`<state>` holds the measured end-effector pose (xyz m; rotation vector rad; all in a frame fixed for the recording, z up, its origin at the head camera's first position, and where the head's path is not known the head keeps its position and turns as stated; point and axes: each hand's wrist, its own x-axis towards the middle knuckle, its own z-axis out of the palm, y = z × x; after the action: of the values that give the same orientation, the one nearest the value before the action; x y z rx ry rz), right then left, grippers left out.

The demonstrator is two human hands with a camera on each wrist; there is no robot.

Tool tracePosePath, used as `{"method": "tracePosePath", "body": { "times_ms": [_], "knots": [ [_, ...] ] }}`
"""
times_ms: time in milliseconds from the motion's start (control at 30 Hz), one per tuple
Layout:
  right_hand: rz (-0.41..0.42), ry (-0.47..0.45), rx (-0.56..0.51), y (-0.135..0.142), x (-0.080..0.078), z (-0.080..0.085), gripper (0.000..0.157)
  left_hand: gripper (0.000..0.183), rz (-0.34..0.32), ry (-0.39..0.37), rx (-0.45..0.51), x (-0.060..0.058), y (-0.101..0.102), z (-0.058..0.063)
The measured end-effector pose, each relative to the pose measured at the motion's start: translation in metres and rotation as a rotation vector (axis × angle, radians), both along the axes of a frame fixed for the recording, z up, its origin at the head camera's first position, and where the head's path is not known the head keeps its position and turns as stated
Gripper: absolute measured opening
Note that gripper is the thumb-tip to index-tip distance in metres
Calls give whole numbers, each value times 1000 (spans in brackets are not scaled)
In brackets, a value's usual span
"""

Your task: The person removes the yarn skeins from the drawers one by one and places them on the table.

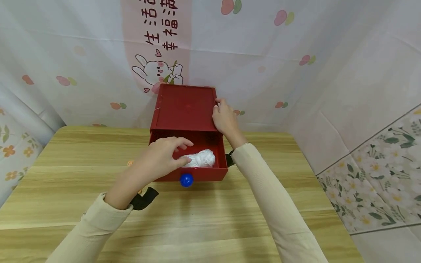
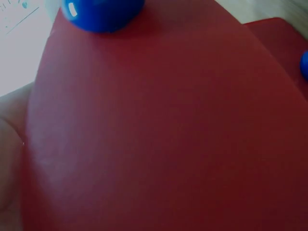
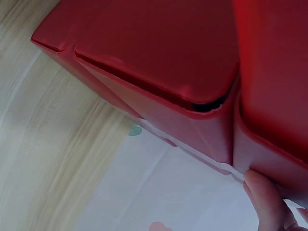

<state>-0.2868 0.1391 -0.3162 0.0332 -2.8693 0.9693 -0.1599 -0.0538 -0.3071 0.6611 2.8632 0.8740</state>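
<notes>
A red drawer box [image 1: 187, 106] stands at the back of the table with its drawer [image 1: 194, 174] pulled out. Inside the drawer lies a skein of white yarn [image 1: 205, 157]. A round blue knob [image 1: 186, 180] sits on the drawer front, and the left wrist view shows this red front [image 2: 159, 125] close up. My left hand [image 1: 161, 155] hangs over the drawer with loosely bent fingers, its thumb tip overlapping the yarn in the head view. My right hand [image 1: 227, 118] rests against the box's right side; in the right wrist view a fingertip [image 3: 257, 185] touches the red wall.
A patterned white curtain [image 1: 256, 73] hangs right behind the box. Small orange things [image 1: 130, 163] show on the wooden table [image 1: 82, 164], partly hidden by the left forearm. A second blue knob [image 2: 304, 65] appears at the edge of the left wrist view.
</notes>
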Motion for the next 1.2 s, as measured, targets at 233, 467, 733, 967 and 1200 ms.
{"method": "tracePosePath", "body": {
  "times_ms": [233, 467, 733, 967, 1200],
  "knots": [
    [-6, 7, -11, -2, -1, 0, 42, 43, -154, -155, 27, -17, -1, -7],
    [-5, 4, -4, -1, -1, -1, 42, 40, -211, -277, 13, -23, -1, -7],
    [-11, 13, 8, -1, -2, -2, 41, 33, -178, -309, 31, -23, -1, -7],
    [-21, 1, 4, -1, -1, -1, 42, 26, -155, -267, 66, -20, -1, -7],
    [-22, 10, 4, -1, -1, -1, 41, 24, -117, -215, 99, -18, -2, -7]
  ]
}}
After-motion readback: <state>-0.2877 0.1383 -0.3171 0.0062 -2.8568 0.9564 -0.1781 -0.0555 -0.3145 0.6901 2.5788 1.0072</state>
